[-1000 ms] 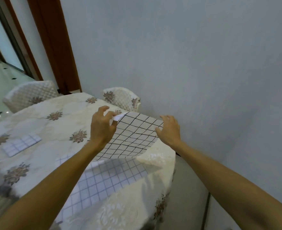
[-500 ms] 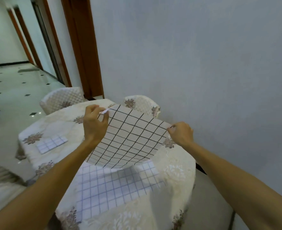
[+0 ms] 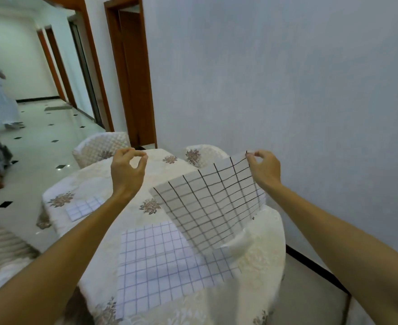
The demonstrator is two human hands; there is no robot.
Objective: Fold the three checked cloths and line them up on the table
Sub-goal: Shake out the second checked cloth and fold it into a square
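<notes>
As the right hand (image 3: 264,168) pinches the black-checked cloth (image 3: 207,202) by one corner, left hand (image 3: 126,170) curled empty, thumb meeting fingertip.

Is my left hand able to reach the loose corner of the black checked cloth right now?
Probably yes. The left hand holds nothing, and the loose corner of the black checked cloth hangs just below and right of it, with only air between. The right hand pinches the other top corner.

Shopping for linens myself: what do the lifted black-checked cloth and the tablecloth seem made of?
Black-checked cloth: seemingly thin matte woven fabric; it sags limply from the right hand. Tablecloth: probably thicker cream textile, slightly glossy, with raised floral patterning.
</notes>
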